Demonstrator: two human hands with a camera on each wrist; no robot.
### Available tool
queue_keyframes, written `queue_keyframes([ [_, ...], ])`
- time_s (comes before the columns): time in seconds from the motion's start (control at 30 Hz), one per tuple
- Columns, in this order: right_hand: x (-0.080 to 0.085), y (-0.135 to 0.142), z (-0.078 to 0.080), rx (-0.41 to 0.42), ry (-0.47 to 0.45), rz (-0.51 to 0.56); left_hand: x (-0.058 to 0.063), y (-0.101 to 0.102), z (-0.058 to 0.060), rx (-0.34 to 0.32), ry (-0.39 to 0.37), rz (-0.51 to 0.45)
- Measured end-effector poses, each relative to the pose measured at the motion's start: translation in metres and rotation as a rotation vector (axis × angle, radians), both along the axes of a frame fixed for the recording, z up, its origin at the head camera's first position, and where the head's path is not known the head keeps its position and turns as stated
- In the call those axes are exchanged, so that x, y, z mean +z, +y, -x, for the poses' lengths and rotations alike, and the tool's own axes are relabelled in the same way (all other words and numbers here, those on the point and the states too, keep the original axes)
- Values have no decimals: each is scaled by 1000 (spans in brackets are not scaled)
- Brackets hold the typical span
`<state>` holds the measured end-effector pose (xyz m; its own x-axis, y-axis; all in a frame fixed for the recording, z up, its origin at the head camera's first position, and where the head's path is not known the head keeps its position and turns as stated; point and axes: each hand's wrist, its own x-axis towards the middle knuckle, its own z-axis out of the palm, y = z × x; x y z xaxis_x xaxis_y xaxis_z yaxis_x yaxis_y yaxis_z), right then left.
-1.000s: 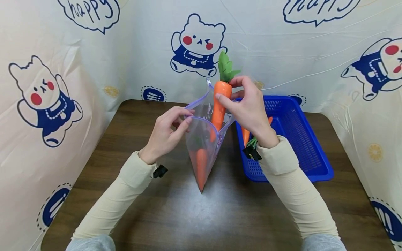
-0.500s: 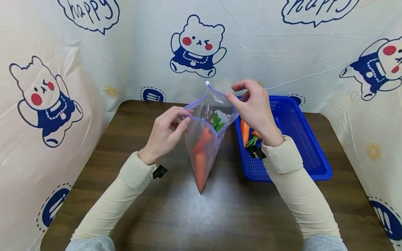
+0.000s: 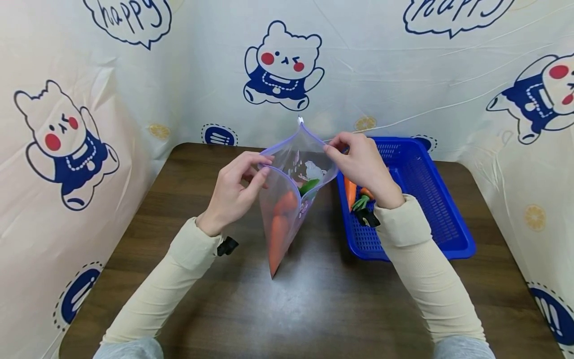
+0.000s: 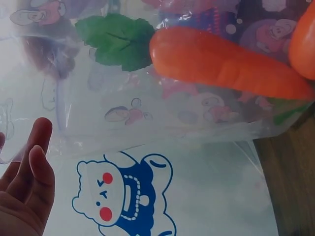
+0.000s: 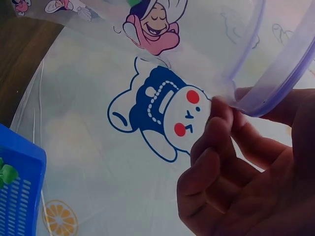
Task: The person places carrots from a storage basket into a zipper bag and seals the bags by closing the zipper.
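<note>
Between the two hands stands a clear zip bag (image 3: 287,164) with a purple zip edge and printed cartoon figures, its mouth spread wide. My left hand (image 3: 237,187) pinches the left side of the rim between thumb and fingers. On the opposite side my right hand (image 3: 363,164) pinches the rim, which the right wrist view shows between thumb and fingertips. Orange carrots lie inside the bag; one carrot (image 4: 211,61) with a green leafy top shows through the plastic in the left wrist view, and part of another carrot (image 4: 302,49) is at that view's right edge.
A blue plastic basket (image 3: 430,209) stands right of the bag, partly behind the right forearm. In it lie an orange carrot (image 3: 350,193) and a piece with a green top (image 3: 360,202). Beneath everything is a dark wood table (image 3: 215,299), with a printed curtain (image 3: 202,75) around it.
The right hand lowered a leafy carrot into the bag and let it go, then took hold of the bag's right rim. The bag's bottom tip swung slightly left; the left hand kept its grip.
</note>
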<state>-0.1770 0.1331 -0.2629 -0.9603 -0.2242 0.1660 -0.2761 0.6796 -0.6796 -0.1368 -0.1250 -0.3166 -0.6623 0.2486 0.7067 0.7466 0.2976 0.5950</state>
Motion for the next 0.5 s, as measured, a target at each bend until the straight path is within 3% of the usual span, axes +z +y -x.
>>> queue_keyframes([
  [0.27, 1, -2, 1, -38, 114, 34, 1, -1, 2, 26, 36, -13],
  [0.5, 1, -2, 0, -31, 117, 110, 2, -2, 2, 33, 39, -37],
])
